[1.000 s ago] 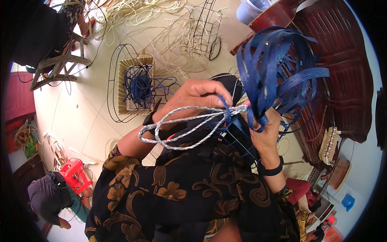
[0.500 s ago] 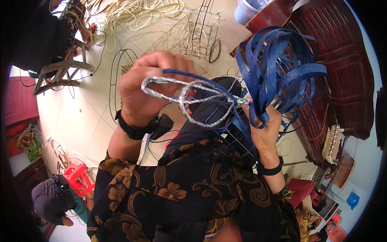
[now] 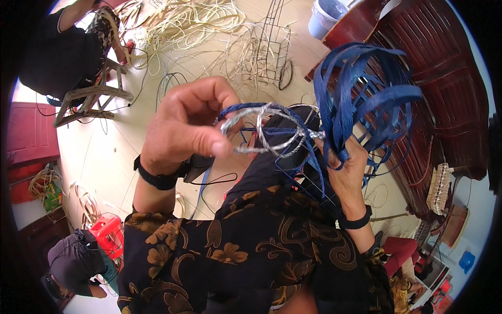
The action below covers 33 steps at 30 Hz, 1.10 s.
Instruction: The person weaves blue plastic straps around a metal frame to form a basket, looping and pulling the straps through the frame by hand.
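Note:
A bundle of looped flat blue straps stands up from my right hand, whose fingers are closed round its base. Silver twisted cord runs from beside that grip in loops toward my left hand. Curled fingers and thumb of the left hand pinch a thin blue strip, with the end of the silver loop against them. Below the loops, over my dark-trousered lap, is a frame with blue strips on it, partly covered by the straps and my right hand.
Pale strips lie heaped on the tiled floor beside a wire frame. A person sits on a wooden stool at far left; another person is near a red plastic stool. A dark red wooden bench and blue bin stand right.
My left hand has moved slightly down and turned, its thumb now pointing toward the silver loop. The loop has drawn in closer to the right hand, which stays on the blue straps.

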Motion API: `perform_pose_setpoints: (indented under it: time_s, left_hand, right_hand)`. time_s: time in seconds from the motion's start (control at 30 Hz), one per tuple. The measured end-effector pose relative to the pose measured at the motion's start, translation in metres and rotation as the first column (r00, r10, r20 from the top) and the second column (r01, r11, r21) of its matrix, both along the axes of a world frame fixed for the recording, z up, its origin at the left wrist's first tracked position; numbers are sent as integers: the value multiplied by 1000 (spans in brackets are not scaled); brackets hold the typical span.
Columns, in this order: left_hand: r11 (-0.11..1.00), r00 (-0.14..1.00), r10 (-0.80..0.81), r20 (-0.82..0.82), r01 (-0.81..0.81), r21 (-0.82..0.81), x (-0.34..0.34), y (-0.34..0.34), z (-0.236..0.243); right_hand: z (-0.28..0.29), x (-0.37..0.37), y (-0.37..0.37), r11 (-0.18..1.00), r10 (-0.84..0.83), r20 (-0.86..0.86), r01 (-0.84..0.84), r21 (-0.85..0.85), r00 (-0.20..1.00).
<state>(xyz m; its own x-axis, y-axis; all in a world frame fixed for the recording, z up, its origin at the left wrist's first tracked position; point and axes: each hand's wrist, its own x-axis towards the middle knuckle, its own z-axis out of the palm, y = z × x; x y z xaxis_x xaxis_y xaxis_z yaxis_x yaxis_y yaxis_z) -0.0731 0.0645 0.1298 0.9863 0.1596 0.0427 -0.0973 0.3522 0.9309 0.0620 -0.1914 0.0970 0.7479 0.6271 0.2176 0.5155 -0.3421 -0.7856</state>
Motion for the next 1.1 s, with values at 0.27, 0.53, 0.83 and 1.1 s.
perform_pose_setpoints:
  time_s: [0.27, 0.53, 0.83, 1.1]
  left_hand:
    - [978, 979, 175, -105, -184, -93, 12, 10, -22]
    - [975, 986, 166, -20, -162, 153, -6, 12, -10]
    - [816, 980, 195, -34, -143, 561, -15, 6, -13]
    - [-43, 641, 499, 584, -655, 755, 25, -40, -52]
  right_hand:
    - [-11, -4, -3, 987, 51, -59, -42, 152, 997]
    - [-10, 0, -5, 998, 49, 144, -41, -56, 988]
    - [-9, -2, -4, 1000, 23, 95, -23, -6, 995]
    - [-1, -7, -1, 1000, -8, -38, 8, 4, 999]
